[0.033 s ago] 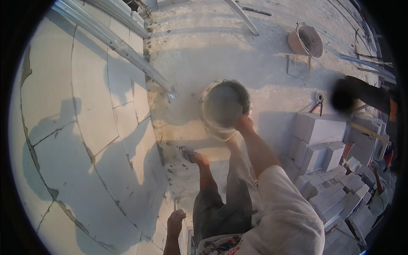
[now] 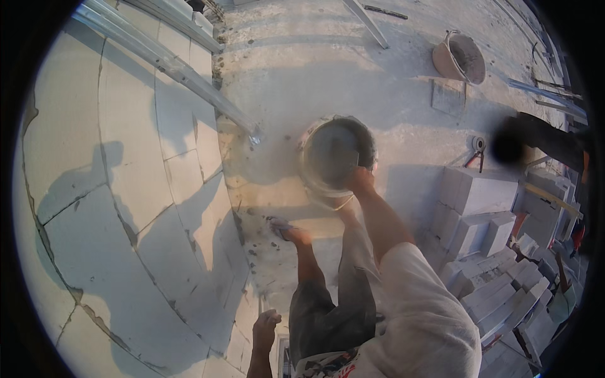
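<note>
At the near right edge of a round bucket (image 2: 305,167), the right hand (image 2: 360,181) has its grip drawn in, fingers curled — a thin, flat edge shows just beyond the knuckles, but whether they close on a tool or on the rim, I cannot tell. The bucket stands upright on the floor (image 2: 397,145), in front of the person's legs, with a greyish, hazy inside and a wire handle (image 2: 344,203) hanging toward the person. The left hand (image 2: 267,319) is well apart from it, low and near the block wall (image 2: 94,239), its fingers loosely bent; anything within that grip is hidden. Between the wall and the bucket, the left foot (image 2: 280,228) is on the floor, and a long metal bar (image 2: 183,75) slants down with its end near the bucket. Farther out, on the right, is a stack of white blocks (image 2: 482,191) with a round-headed tool (image 2: 478,144) just beside it. Beyond — a second bucket (image 2: 445,62), tilted, near a flat square panel (image 2: 448,96).
</note>
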Available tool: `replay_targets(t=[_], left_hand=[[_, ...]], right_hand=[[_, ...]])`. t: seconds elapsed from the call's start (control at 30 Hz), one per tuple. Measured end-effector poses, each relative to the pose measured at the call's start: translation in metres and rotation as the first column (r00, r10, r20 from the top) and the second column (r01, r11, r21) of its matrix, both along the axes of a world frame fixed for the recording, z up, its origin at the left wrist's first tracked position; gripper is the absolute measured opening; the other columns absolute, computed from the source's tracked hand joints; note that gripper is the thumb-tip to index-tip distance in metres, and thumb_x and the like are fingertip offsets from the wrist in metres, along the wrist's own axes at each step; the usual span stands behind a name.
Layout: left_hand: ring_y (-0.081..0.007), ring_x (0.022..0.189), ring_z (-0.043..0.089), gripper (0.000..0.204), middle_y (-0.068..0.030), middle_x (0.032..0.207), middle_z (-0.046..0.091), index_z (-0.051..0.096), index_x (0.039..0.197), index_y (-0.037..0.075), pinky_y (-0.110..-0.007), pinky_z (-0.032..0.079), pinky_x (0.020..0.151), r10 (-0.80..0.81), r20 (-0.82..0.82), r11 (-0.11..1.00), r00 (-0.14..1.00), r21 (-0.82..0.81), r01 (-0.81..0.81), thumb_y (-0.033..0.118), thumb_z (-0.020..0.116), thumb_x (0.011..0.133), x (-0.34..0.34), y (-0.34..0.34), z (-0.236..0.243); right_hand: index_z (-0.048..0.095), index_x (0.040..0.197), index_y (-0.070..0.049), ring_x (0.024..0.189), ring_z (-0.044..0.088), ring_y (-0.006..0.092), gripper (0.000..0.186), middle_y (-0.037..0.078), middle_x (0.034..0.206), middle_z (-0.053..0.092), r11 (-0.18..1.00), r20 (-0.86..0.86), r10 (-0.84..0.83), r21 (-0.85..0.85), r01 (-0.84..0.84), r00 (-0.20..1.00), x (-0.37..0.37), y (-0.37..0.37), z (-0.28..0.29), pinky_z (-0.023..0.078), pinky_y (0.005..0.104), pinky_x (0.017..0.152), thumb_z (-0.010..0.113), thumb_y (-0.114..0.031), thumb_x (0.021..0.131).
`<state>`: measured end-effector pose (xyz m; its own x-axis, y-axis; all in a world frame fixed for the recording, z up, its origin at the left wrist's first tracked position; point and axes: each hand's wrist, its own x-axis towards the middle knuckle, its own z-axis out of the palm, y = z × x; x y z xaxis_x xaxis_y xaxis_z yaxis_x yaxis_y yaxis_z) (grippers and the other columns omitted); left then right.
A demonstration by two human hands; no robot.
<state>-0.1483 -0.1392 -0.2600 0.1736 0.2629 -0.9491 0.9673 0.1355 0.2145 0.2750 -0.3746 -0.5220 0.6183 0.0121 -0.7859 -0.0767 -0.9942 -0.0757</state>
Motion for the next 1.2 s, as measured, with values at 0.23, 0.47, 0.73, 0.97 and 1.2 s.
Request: replay_targets(t=[0.23, 0.47, 0.73, 0.97, 1.2], left_hand=[[-0.0173, 0.096, 0.066, 0.042, -0.0099, 0.101, 0.071, 0.062, 0.119, -0.004, -0.032, 0.049, 0.091, -0.102, -0.026, 0.994, 0.994, 0.024, 0.102, 0.031, 0.063, 0.095, 0.048, -0.052, 0.009], [-0.0248, 0.091, 0.068, 0.045, -0.0153, 0.096, 0.071, 0.065, 0.113, -0.003, -0.036, 0.051, 0.084, -0.058, 0.002, 0.989, 0.998, 0.139, 0.057, 0.036, 0.063, 0.091, 0.074, -0.037, 0.053], [-0.0236, 0.102, 0.063, 0.055, -0.0136, 0.107, 0.068, 0.065, 0.117, 0.002, -0.036, 0.047, 0.09, -0.149, 0.142, 0.944, 0.979, 0.314, 0.098, 0.05, 0.059, 0.091, 0.125, -0.031, 0.127], [-0.0186, 0.089, 0.065, 0.043, -0.0068, 0.094, 0.07, 0.068, 0.114, 0.006, -0.033, 0.05, 0.083, -0.216, 0.286, 0.843, 0.934, 0.537, 0.03, 0.043, 0.062, 0.091, 0.062, -0.024, 0.172], [-0.021, 0.091, 0.067, 0.041, -0.0111, 0.098, 0.072, 0.071, 0.107, 0.005, -0.035, 0.051, 0.083, 0.047, 0.094, 0.824, 0.994, 0.559, -0.092, 0.041, 0.062, 0.09, 0.012, -0.04, 0.2]], right_hand=[[0.071, 0.105, 0.0, 0.105, 0.068, 0.0349, 0.037, 0.02, 0.108, 0.071, 0.989, -0.159, -0.038, 0.138, 0.06, 0.987, 0.002, -0.002, -0.042, 0.055, 0.0409, 0.09, 0.063, -0.025, 0.079], [0.07, 0.087, 0.001, 0.06, 0.065, 0.0211, 0.033, 0.014, 0.068, 0.067, 0.792, -0.288, -0.239, 0.495, 0.357, 0.928, 0.01, -0.114, 0.113, 0.053, 0.0359, 0.061, 0.074, -0.029, 0.073], [0.064, 0.092, 0.001, 0.064, 0.057, 0.0106, 0.02, 0.002, 0.072, 0.061, 0.369, -0.387, -0.157, 0.83, 0.418, 0.909, 0.063, -0.016, 0.374, 0.048, 0.0293, 0.062, 0.069, -0.015, 0.081], [0.061, 0.117, 0.004, 0.078, 0.062, 0.0199, 0.039, 0.012, 0.089, 0.066, 0.038, 0.188, 0.006, 0.981, -0.188, 0.982, 0.072, 0.193, 0.532, 0.05, 0.032, 0.075, 0.067, -0.014, 0.083], [0.06, 0.109, 0.003, 0.091, 0.067, 0.0355, 0.036, 0.02, 0.094, 0.061, 0.097, 0.643, 0.088, 0.755, -0.649, 0.761, 0.04, 0.346, 0.683, 0.055, 0.0437, 0.08, 0.067, -0.007, 0.075]])
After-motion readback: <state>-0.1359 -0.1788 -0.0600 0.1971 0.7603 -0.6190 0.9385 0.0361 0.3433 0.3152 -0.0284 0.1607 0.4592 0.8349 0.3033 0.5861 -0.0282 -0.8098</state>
